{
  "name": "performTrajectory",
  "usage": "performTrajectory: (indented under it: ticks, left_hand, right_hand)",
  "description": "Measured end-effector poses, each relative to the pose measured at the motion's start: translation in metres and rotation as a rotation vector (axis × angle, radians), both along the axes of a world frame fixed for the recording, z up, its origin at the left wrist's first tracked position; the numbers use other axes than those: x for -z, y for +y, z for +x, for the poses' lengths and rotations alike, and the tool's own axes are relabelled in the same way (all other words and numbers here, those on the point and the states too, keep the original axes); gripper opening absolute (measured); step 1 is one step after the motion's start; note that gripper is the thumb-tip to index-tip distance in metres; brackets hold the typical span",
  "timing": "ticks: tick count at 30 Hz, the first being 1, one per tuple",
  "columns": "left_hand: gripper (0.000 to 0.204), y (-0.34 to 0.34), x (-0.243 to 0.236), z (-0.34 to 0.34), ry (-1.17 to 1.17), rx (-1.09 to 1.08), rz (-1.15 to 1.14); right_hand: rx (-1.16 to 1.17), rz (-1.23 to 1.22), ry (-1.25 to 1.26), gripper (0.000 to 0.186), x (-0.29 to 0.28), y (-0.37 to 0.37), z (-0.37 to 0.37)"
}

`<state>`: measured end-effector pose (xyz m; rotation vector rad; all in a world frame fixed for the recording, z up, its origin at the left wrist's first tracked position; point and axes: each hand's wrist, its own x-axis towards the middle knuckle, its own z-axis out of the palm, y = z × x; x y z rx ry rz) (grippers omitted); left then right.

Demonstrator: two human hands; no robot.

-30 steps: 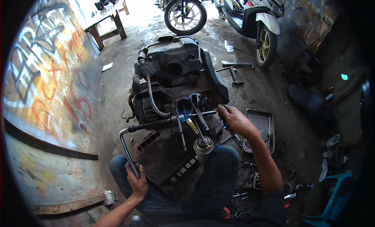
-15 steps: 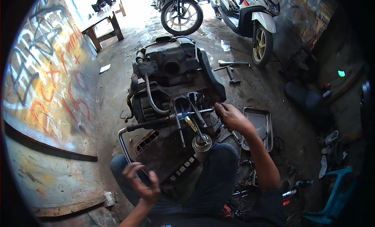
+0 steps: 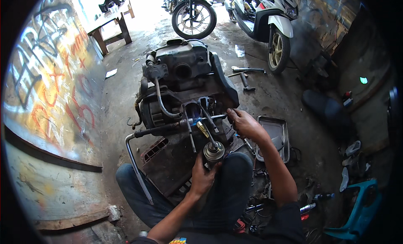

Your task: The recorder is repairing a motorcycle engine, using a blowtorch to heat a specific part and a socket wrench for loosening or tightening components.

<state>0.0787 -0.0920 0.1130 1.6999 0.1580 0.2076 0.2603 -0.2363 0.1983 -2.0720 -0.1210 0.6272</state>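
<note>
A dark, greasy engine (image 3: 180,82) sits in front of my knees. My left hand (image 3: 202,175) is closed round the underside of a silver cylindrical metal part (image 3: 214,150); a thin rod runs from its top toward a ribbed brass-coloured piece (image 3: 202,129). My right hand (image 3: 242,123) is closed at the outer end of a shiny thin metal bar (image 3: 219,116) that reaches into the engine's near side, by a small blue piece (image 3: 195,121). An L-shaped chrome bar (image 3: 133,156) with a dark sleeve extends from the engine's left side, its lower end by my left knee, untouched.
A metal tray (image 3: 286,139) lies right of the engine. A hammer (image 3: 247,82) and another tool rest on the floor beyond it. A teal plastic stool (image 3: 357,210) is at the lower right, near scattered tools. Motorcycles (image 3: 279,38) stand behind; a painted wall (image 3: 58,88) borders the left.
My left hand has moved right, from beside the L-shaped bar's lower end to the silver cylindrical part, and closed on it. My right hand stays on the thin bar. The view has shifted slightly.
</note>
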Motion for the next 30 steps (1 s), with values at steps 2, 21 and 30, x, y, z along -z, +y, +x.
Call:
performTrajectory:
  ticks: [2,21,30]
  left_hand:
    - [0.059,0.006,-0.001,0.002,-0.019,0.026,0.035]
    - [0.054,0.039,-0.003,-0.013,0.026,0.160,0.073]
    - [0.057,0.043,-0.005,-0.009,0.026,0.184,0.055]
  right_hand:
    - [0.004,0.009,-0.046,0.052,0.003,0.000,0.001]
    - [0.026,0.048,0.046,0.049,0.006,0.000,0.000]
    - [0.105,0.195,0.132,0.038,-0.001,0.005,-0.005]
